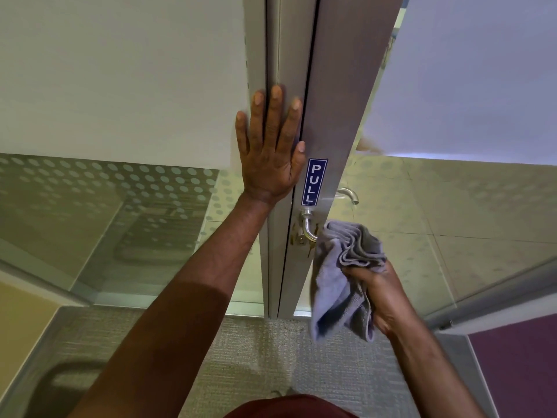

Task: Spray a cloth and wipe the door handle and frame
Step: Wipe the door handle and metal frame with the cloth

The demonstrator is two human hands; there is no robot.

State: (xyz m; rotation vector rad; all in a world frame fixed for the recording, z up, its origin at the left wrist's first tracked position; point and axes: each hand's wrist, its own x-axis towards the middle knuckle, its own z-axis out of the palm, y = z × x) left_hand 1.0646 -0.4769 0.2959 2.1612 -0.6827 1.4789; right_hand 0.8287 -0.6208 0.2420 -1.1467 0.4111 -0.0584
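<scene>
My left hand [272, 146] lies flat, fingers spread, against the grey metal door frame [286, 55], just above the handle. The silver lever door handle [308, 226] sticks out below a blue PULL sticker [313, 181]. My right hand [381, 297] grips a bunched grey-lilac cloth [343, 276]; the cloth's upper folds touch the end of the handle and cover it. A second handle [349, 194] shows on the far side through the glass. No spray bottle is in view.
Frosted glass panels with a dot pattern flank the frame on the left [120, 188] and on the right [452, 206]. Grey carpet [256, 357] lies below. A purple panel [518, 366] is at the lower right.
</scene>
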